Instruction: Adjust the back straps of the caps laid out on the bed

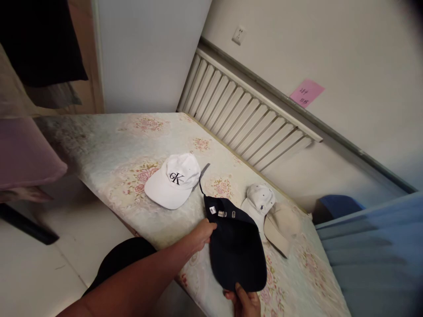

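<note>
Both my hands hold a dark navy baseball cap (236, 253) with its underside and inner band turned toward me. My left hand (201, 233) grips the cap's left side near the band, where a white label and a metal buckle show. The thumb and fingers of my right hand (243, 301) pinch the edge of the brim at the bottom. A loose strap sticks up from the cap's back. Left of it lies a white cap (178, 176) with black letters on its front. Behind it on the right are a white cap (259, 200) with a small dark logo and a beige cap (280, 224).
The caps lie on a flower-patterned bed or table surface (165, 136). A white radiator (238, 105) runs along the wall behind, with a pink note (307, 92) above. Blue fabric (380, 251) hangs at the right. A pink-covered piece of furniture (29, 154) stands left.
</note>
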Motion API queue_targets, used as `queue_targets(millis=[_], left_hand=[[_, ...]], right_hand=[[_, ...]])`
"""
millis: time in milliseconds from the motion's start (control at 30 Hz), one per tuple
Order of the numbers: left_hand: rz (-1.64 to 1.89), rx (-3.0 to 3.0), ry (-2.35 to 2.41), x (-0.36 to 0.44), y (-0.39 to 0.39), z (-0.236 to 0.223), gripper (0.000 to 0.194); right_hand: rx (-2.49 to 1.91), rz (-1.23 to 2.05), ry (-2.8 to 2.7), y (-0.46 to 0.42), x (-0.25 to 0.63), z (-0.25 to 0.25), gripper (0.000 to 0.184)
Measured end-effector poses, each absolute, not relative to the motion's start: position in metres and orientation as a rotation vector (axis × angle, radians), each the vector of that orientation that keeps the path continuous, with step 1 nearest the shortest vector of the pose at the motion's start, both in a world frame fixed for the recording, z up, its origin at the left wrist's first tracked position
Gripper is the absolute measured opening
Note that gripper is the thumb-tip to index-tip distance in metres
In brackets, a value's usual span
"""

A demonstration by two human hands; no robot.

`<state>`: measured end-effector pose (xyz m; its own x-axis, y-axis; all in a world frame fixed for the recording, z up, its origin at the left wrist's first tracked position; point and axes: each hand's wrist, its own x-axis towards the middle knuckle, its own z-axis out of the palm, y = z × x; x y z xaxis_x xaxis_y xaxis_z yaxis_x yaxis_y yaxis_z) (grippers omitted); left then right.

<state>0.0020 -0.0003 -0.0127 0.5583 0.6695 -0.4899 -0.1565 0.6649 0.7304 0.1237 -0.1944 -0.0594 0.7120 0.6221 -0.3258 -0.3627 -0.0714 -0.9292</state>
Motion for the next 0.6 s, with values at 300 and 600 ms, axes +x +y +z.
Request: queue_targets(millis=[300, 600], left_hand=[[0.535, 0.696, 0.845, 0.0029, -0.0007, -0.0143, 0.013], [0.521, 0.71, 0.843, 0.0025, -0.0002, -0.0168, 0.015]], right_hand=[[-1.422, 0.808, -0.216, -0.1927, 0.1182, -0.0525, 0.044], [-1.423, 0.825, -0.194, -0.1937, 0.1199, -0.053, 0.042]])
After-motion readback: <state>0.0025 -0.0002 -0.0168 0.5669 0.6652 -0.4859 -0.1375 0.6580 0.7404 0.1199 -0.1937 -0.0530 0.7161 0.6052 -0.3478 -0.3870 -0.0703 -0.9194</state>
